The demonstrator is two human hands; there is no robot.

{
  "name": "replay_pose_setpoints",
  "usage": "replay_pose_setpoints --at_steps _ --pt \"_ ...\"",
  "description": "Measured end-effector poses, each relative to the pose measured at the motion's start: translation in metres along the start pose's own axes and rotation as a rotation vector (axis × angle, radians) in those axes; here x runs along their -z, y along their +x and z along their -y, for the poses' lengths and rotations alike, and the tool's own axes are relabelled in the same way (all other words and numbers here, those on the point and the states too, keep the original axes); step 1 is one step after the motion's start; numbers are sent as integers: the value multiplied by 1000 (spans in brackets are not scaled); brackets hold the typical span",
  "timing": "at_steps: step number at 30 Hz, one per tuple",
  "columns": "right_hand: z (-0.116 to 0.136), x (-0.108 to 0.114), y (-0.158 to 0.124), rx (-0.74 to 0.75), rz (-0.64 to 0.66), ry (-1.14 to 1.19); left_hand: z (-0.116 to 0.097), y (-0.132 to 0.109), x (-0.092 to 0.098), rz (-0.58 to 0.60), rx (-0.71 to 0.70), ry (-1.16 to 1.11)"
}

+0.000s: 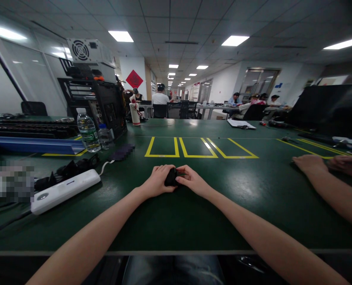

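Note:
A small black object (pixel 170 178), rounded and partly covered by fingers, is between my two hands just above or on the green table (pixel 211 221); its kind is not clear. My left hand (pixel 158 180) wraps round its left side, fingers over the top and thumb toward the front. On its right side, my right hand (pixel 192 180) grips with thumb and fingertips. Beyond my hands lie several yellow tape outlines (pixel 176 155) on the tabletop.
To the left are a white power strip (pixel 66 192), a water bottle (pixel 88 130), a smaller bottle (pixel 104 136) and a black computer case (pixel 107 103). A clipboard (pixel 241 124) lies at the back. Another person's hands (pixel 311 163) rest on the right side.

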State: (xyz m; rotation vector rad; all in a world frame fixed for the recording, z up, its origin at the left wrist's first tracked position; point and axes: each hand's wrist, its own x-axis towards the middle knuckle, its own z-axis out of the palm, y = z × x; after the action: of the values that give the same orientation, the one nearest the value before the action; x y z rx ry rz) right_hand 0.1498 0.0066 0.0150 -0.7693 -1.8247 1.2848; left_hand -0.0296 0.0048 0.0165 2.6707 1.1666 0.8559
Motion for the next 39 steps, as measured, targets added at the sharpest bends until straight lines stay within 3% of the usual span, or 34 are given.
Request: replay_pose_setpoints --at_steps 5,13,21,31,39 --pt "-3 2 -2 35 62 54 2 0 -2 3 -5 25" --pt "2 1 0 35 -18 -29 0 0 0 -8 3 16" --pt "0 4 -3 5 63 44 -1 0 1 12 3 6" --pt "4 2 -1 22 10 -15 -2 0 1 1 -2 2" --pt "-3 5 -2 16 71 53 -2 1 -1 0 15 23"
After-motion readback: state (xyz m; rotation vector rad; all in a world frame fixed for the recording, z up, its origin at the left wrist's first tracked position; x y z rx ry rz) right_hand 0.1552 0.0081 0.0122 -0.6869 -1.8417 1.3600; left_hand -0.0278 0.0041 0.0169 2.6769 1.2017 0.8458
